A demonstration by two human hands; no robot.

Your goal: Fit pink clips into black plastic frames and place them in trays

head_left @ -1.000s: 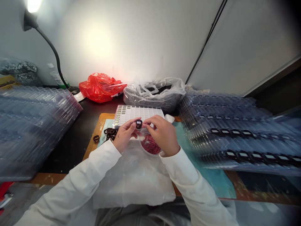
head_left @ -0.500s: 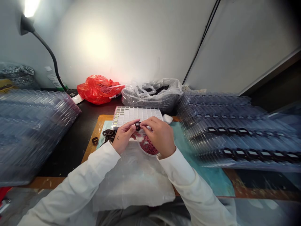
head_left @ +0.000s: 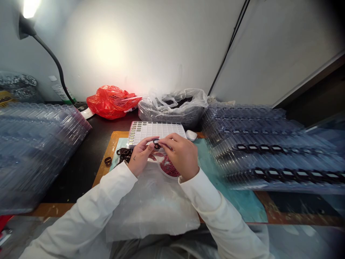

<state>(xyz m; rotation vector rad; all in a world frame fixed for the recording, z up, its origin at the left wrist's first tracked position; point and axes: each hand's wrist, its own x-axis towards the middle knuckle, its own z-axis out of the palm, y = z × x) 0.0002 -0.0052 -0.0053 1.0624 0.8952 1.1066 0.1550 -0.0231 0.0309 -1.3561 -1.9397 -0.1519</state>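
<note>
My left hand [head_left: 139, 158] is closed on a small black buckle-like part [head_left: 156, 144] with a pale patch near its top, pinched between thumb and forefinger. From the other side my right hand [head_left: 182, 155] is in a pinch, its fingertips against the upper right of that part; whether they hold a separate small piece is hidden. Beneath my hands is a round tub [head_left: 169, 168] of thin dark-red pieces. Beyond them lies a white gridded tray [head_left: 157, 130] with small metallic pieces in its left cells. More black parts [head_left: 124, 155] lie left of my left hand.
Stacked clear plastic trays stand at the left [head_left: 37, 144] and right [head_left: 242, 131], the right ones holding black parts. A red bag [head_left: 111, 102] and a clear bag [head_left: 172, 111] sit by the wall. A lamp [head_left: 54, 57] rises back left. One black part [head_left: 108, 161] lies alone.
The black part has tilted in my left fingers, and my right fingertips have moved slightly left onto its upper edge. The whole view has shifted a little.
</note>
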